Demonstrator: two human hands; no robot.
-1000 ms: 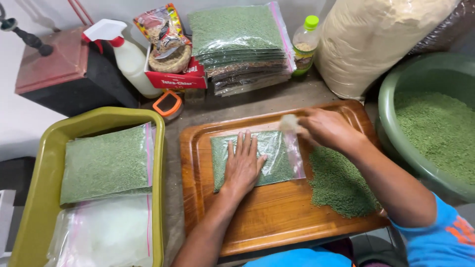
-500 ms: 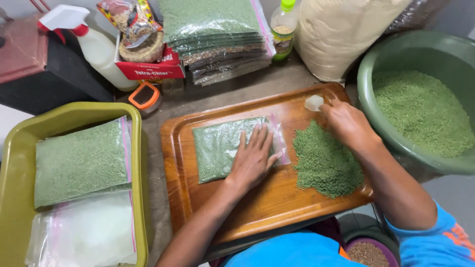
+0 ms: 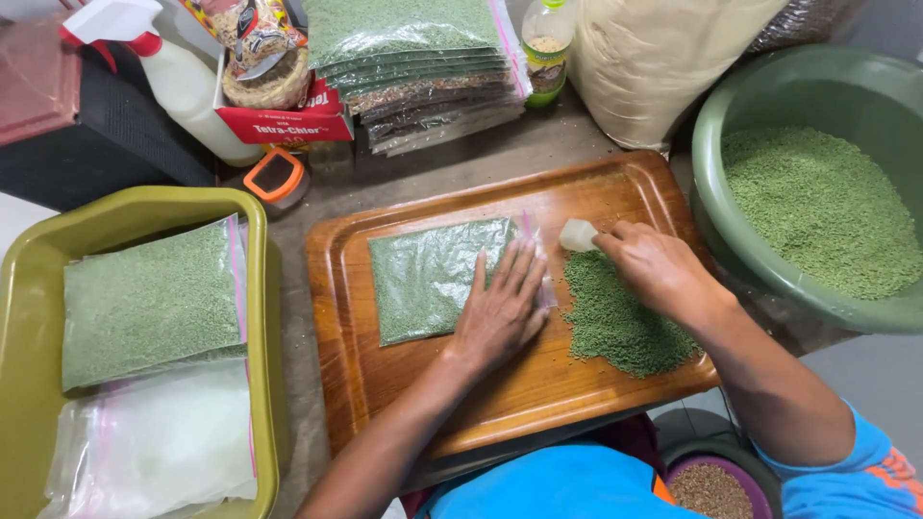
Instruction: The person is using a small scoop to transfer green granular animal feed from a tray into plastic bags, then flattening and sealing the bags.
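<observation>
A clear zip bag of small green pellets (image 3: 428,274) lies flat on a brown wooden tray (image 3: 404,404). My left hand (image 3: 500,312) presses palm-down on the bag's right end, fingers spread. My right hand (image 3: 659,269) pinches a small pale block (image 3: 577,234) at the bag's top right corner. Under that hand, a loose heap of green pellets (image 3: 615,322) lies on the tray.
A big green basin (image 3: 760,279) of pellets stands at the right. On the left, an olive tub (image 3: 264,288) holds a filled bag (image 3: 149,303) and empty clear bags (image 3: 154,442). Behind the tray: stacked filled bags (image 3: 418,48), a spray bottle (image 3: 178,82), a sack (image 3: 663,58).
My right hand has moved with the pale block from the tray's far right corner towards the bag's top corner. My left hand stays flat on the bag. The camera shifted slightly.
</observation>
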